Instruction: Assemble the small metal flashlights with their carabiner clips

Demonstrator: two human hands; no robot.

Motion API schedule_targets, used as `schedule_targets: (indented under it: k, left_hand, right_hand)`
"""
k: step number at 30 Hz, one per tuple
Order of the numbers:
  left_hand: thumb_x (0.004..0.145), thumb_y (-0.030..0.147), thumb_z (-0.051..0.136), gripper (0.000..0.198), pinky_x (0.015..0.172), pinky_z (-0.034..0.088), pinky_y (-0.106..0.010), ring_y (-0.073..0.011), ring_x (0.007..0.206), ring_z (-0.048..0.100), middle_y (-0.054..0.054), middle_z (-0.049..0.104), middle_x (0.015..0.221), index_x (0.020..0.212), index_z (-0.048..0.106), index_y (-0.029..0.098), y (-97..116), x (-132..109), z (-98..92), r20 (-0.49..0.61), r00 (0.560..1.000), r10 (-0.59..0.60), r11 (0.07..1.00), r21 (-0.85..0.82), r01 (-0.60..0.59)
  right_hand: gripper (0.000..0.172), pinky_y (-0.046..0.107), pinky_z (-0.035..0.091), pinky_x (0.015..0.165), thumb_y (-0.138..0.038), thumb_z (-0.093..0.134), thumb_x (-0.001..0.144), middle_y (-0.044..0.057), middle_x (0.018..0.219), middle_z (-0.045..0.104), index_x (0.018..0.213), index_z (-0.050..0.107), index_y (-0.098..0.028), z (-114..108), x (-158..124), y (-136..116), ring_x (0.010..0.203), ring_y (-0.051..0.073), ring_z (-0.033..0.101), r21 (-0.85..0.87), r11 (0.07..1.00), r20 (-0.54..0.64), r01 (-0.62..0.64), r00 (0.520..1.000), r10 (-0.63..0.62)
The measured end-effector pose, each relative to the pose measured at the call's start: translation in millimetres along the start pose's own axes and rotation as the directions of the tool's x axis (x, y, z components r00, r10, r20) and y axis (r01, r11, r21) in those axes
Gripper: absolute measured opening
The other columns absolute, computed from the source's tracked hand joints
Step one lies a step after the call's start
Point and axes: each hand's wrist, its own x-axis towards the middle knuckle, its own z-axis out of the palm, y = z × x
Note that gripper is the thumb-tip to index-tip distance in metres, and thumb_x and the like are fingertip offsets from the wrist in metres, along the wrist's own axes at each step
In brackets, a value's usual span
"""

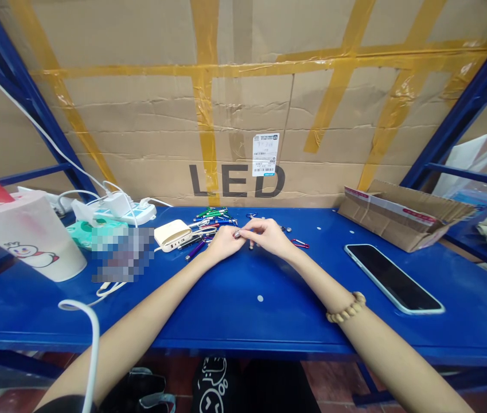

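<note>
1. Surface and room: the hands work over a blue steel shelf deck with a few small silver discs on it. Behind it stands a cardboard carton crossed with yellow tape, printed "LED" and bearing a barcode label. Blue steel uprights rise at the sides, and a reddish floor shows below.
2. Hands: the left hand and right hand meet above the deck's far half. Their fingers are curled and pinch a small metal part between them; it is too small to make out clearly.
3. Around: a heap of stylus pens lies just beyond the left hand, and a red carabiner lies beside the right. Farther out are a cream power bank, a power strip, a plastic cup with a red straw, a smartphone and an open cardboard box.
4. In the way: a white cable crosses in front of the left forearm, and a pixelated patch hides whatever lies left of the power bank.
</note>
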Motion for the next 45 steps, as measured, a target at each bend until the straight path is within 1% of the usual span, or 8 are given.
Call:
schedule_targets:
  k: [6, 11, 15, 23, 33, 38, 41, 45]
  left_hand:
    - [0.068, 0.023, 0.043, 0.025, 0.050, 0.025, -0.022, -0.0082, 0.047, 0.033, 0.003, 0.038, 0.044, 0.045, 0.040, 0.016, 2, -1, -2.9, -0.030, 0.999, -0.021, 0.996, 0.090, 0.023]
    - [0.070, 0.028, 0.042, 0.026, 0.050, 0.023, -0.025, -0.0130, 0.050, 0.042, -0.002, 0.051, 0.050, 0.047, 0.044, 0.017, 11, -1, -7.7, -0.141, 0.978, -0.152, 0.926, 0.326, 0.191]
    - [0.069, 0.028, 0.041, 0.025, 0.051, 0.022, -0.026, -0.0148, 0.052, 0.044, -0.003, 0.053, 0.051, 0.046, 0.042, 0.019, 13, -1, -8.9, -0.166, 0.976, -0.143, 0.896, 0.396, 0.199]
    - [0.070, 0.028, 0.042, 0.027, 0.051, 0.022, -0.025, -0.0127, 0.049, 0.039, -0.001, 0.045, 0.047, 0.045, 0.034, 0.019, 13, -1, -5.7, -0.205, 0.968, -0.142, 0.923, 0.325, 0.204]
    - [0.070, 0.026, 0.042, 0.032, 0.051, 0.019, -0.025, -0.0091, 0.048, 0.023, 0.004, 0.021, 0.045, 0.047, 0.021, 0.019, 6, 2, -3.6, -0.314, 0.943, -0.113, 0.987, 0.073, 0.143]
    - [0.069, 0.027, 0.041, 0.032, 0.051, 0.018, -0.025, -0.0080, 0.049, 0.021, 0.005, 0.018, 0.048, 0.047, 0.019, 0.019, 8, 3, -2.4, -0.272, 0.957, -0.097, 0.995, -0.043, 0.089]
    - [0.067, 0.027, 0.041, 0.030, 0.050, 0.016, -0.025, -0.0076, 0.049, 0.019, 0.005, 0.017, 0.048, 0.047, 0.020, 0.019, 10, 2, -1.5, -0.214, 0.970, -0.113, 0.991, -0.100, 0.094]
    - [0.059, 0.018, 0.040, 0.020, 0.050, 0.016, -0.024, -0.0073, 0.049, 0.021, 0.005, 0.021, 0.046, 0.045, 0.025, 0.019, 9, 0, -0.9, -0.168, 0.973, -0.160, 0.983, -0.119, 0.141]
  right_hand:
    - [0.028, 0.024, 0.046, 0.058, -0.042, 0.059, 0.077, 0.005, 0.076, 0.064, 0.077, 0.070, -0.017, -1, 0, 1, 0.063, 0.012, 0.058, -0.171, 0.978, 0.000, 0.119, 0.993, -0.121]
    - [0.035, 0.021, 0.042, 0.050, -0.043, 0.045, 0.085, 0.002, 0.073, 0.065, 0.096, 0.065, -0.017, -13, 2, 13, 0.047, 0.008, 0.053, -0.187, 0.982, 0.097, -0.027, 0.994, 0.046]
    - [0.035, 0.021, 0.041, 0.054, -0.046, 0.067, 0.067, 0.001, 0.078, 0.069, 0.091, 0.069, -0.020, -24, 1, 19, 0.061, 0.012, 0.059, -0.419, 0.907, 0.204, -0.040, 0.969, 0.137]
    - [0.011, 0.022, 0.039, 0.060, -0.031, 0.065, 0.074, -0.001, 0.084, 0.071, 0.082, 0.069, -0.024, -21, -2, 8, 0.080, 0.016, 0.063, -0.686, 0.726, 0.178, -0.044, 0.957, 0.227]
    - [0.013, 0.021, 0.038, 0.056, -0.036, 0.068, 0.071, -0.001, 0.075, 0.070, 0.074, 0.069, -0.022, -21, -2, 9, 0.070, 0.014, 0.063, -0.649, 0.749, 0.129, -0.133, 0.951, 0.281]
    - [0.012, 0.021, 0.036, 0.056, -0.033, 0.063, 0.076, 0.000, 0.080, 0.070, 0.076, 0.070, -0.024, -18, -1, -4, 0.072, 0.014, 0.062, -0.661, 0.746, -0.048, -0.083, 0.996, 0.069]
    - [0.016, 0.020, 0.039, 0.058, -0.032, 0.057, 0.082, 0.000, 0.087, 0.069, 0.083, 0.070, -0.023, -11, -2, -10, 0.068, 0.010, 0.060, -0.586, 0.810, -0.153, 0.026, 0.978, -0.143]
    - [0.016, 0.019, 0.040, 0.059, -0.028, 0.056, 0.082, 0.001, 0.087, 0.069, 0.083, 0.070, -0.020, -1, -4, -11, 0.068, 0.010, 0.060, -0.526, 0.829, -0.115, 0.193, 0.949, -0.294]
